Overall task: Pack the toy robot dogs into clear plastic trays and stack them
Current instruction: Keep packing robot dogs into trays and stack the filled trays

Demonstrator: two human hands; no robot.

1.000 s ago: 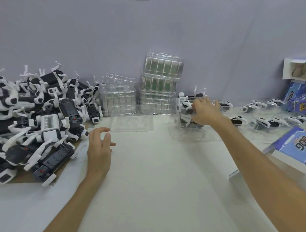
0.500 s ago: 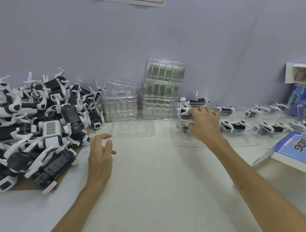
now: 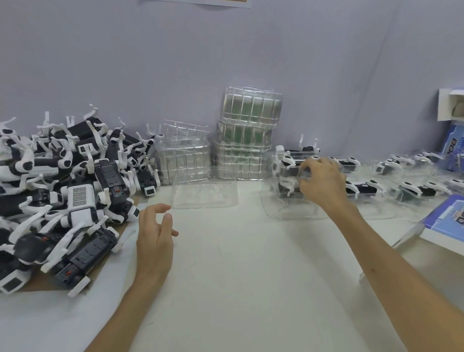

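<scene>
Clear tray [image 3: 286, 209] in right hand [image 3: 324, 186]

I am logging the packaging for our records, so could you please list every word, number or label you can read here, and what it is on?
Nothing reads in full.
Lower-right blue box: large letters, cut off by the picture's edge, unreadable.
Back-right blue box: slanted letters, too blurred to read.
Sheet on the wall: only its lower edge shows, no text.
Toy robot dogs: no lettering seen.

The blurred right hand [image 3: 324, 186] hides part of the packed tray [image 3: 286, 209].
</scene>
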